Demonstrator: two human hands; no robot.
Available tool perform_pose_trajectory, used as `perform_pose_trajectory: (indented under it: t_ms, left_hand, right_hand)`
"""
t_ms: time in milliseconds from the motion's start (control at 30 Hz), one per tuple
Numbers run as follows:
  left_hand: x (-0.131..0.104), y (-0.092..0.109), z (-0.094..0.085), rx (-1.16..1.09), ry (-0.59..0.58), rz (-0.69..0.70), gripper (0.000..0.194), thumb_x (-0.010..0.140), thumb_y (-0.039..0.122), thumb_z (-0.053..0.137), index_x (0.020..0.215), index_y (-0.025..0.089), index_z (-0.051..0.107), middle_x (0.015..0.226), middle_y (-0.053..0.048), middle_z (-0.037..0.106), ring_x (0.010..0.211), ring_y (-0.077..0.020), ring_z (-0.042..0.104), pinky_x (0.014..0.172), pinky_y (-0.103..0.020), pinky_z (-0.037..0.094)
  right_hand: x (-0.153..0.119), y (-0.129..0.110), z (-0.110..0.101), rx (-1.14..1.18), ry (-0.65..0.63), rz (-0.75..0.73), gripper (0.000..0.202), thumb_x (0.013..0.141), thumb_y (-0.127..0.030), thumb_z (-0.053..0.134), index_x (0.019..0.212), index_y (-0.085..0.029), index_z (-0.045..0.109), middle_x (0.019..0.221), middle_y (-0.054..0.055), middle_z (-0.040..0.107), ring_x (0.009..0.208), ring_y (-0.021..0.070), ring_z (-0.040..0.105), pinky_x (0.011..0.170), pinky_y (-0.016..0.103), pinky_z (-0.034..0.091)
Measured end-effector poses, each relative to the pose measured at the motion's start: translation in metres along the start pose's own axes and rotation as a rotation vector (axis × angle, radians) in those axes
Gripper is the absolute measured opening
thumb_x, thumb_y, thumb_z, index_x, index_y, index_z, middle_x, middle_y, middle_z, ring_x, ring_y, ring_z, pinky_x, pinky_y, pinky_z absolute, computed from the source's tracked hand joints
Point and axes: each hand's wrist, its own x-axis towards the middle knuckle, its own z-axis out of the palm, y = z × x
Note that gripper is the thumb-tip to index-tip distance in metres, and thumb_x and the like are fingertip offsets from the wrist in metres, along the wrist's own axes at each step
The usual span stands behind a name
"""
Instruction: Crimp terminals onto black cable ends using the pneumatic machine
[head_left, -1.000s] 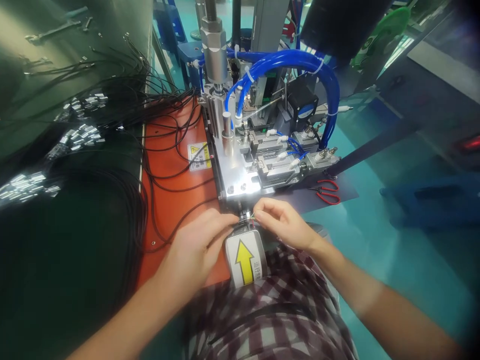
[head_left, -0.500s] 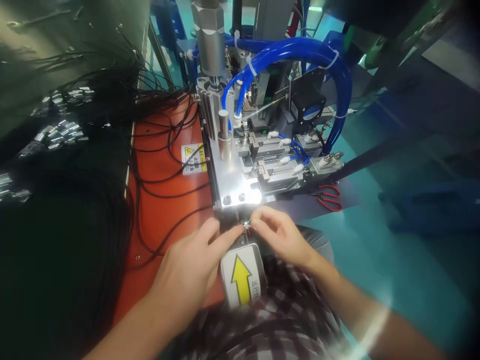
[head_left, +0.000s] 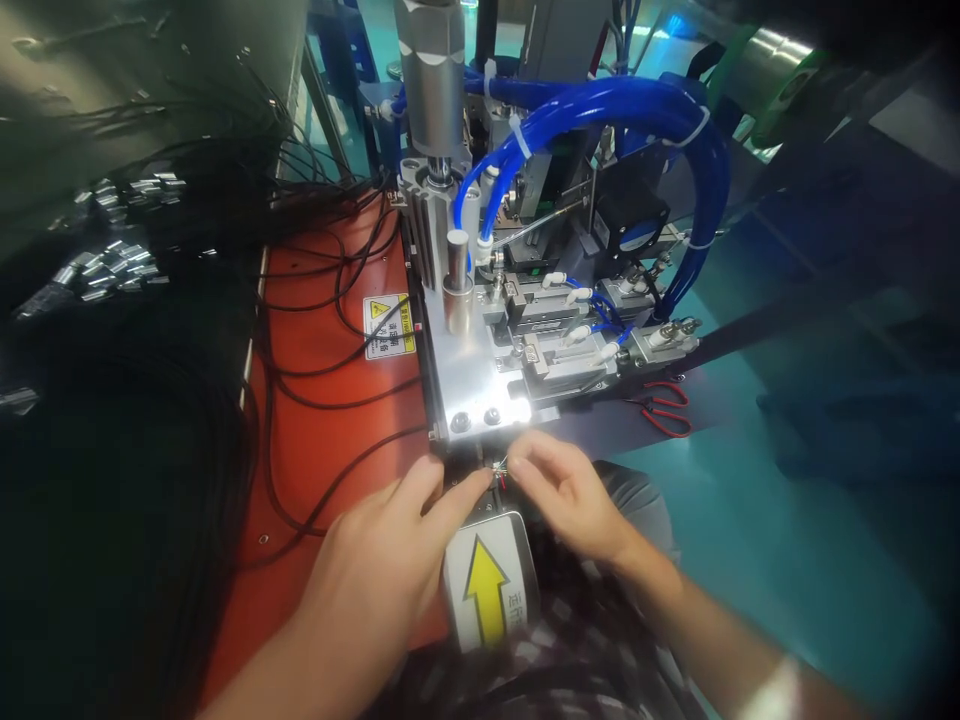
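My left hand (head_left: 382,545) rests left of a small metallic piece (head_left: 498,468) at the front of the machine. Its thumb stretches out to touch that piece, apart from the index finger; the other fingers are mostly hidden. From the right, my right hand (head_left: 562,490) pinches a thin light wire (head_left: 504,460) between thumb and forefinger. A short red wire (head_left: 502,483) shows just below the piece. Directly above my hands is the shiny metal plate (head_left: 480,390) of the machine. Below them sits a white cover with a yellow arrow (head_left: 486,590).
Black cables (head_left: 337,400) loop over the orange surface (head_left: 300,350) at left, past a warning label (head_left: 388,325). A metal press column (head_left: 431,90) and a bundle of blue air hoses (head_left: 630,95) rise ahead. Red-handled cutters (head_left: 667,408) lie to the right.
The view has shifted slightly, so the machine and both hands appear a little lower and to the right. My hands keep about the same pose at the small piece.
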Motion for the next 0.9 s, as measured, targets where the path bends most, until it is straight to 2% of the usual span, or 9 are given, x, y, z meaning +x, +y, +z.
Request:
perform_pose_trajectory:
  t_ms: [400,567,700,800,900]
  left_hand:
    - [-0.001,0.002,0.002,0.017,0.031,-0.017,0.047,0.087,0.009,0.037,0.126,0.028,0.055,0.086,-0.002,0.054,0.059,-0.0158,0.055,0.051,-0.026,0.044]
    - [0.001,0.002,-0.001,-0.003,0.064,0.002,0.047,0.086,0.008,0.040,0.126,0.027,0.056,0.087,-0.003,0.056,0.057,-0.0149,0.055,0.048,-0.024,0.045]
    - [0.002,0.002,-0.003,-0.001,0.040,0.031,0.046,0.085,0.007,0.040,0.124,0.024,0.058,0.086,-0.003,0.056,0.057,-0.0146,0.056,0.049,-0.024,0.046]
    - [0.001,0.001,-0.001,0.016,0.071,0.015,0.050,0.083,0.005,0.040,0.126,0.026,0.056,0.088,-0.003,0.055,0.059,-0.0148,0.056,0.050,-0.024,0.046]
    - [-0.001,0.001,-0.001,0.029,0.045,0.011,0.054,0.081,0.003,0.041,0.128,0.027,0.054,0.089,-0.002,0.055,0.061,-0.0147,0.056,0.051,-0.024,0.046]
  right_hand:
    - [-0.002,0.003,-0.001,-0.130,0.034,-0.172,0.014,0.091,-0.013,0.050,0.080,-0.018,0.055,0.071,0.000,0.055,0.064,0.0130,0.050,0.062,0.025,0.040]
    - [-0.002,0.000,-0.001,-0.107,0.021,-0.109,0.015,0.092,-0.015,0.050,0.078,-0.018,0.055,0.069,-0.001,0.054,0.063,0.0127,0.049,0.061,0.025,0.040]
    - [-0.002,-0.001,0.000,-0.049,0.011,0.027,0.018,0.094,-0.022,0.049,0.076,-0.018,0.053,0.070,0.000,0.052,0.066,0.0139,0.049,0.061,0.026,0.040]
    - [0.000,-0.005,-0.001,-0.019,0.002,0.089,0.020,0.093,-0.024,0.050,0.075,-0.018,0.053,0.069,-0.001,0.050,0.067,0.0142,0.047,0.061,0.026,0.040]
    - [0.002,-0.010,-0.002,0.005,-0.018,0.127,0.019,0.092,-0.024,0.050,0.073,-0.018,0.052,0.068,-0.001,0.048,0.066,0.0140,0.045,0.059,0.025,0.039]
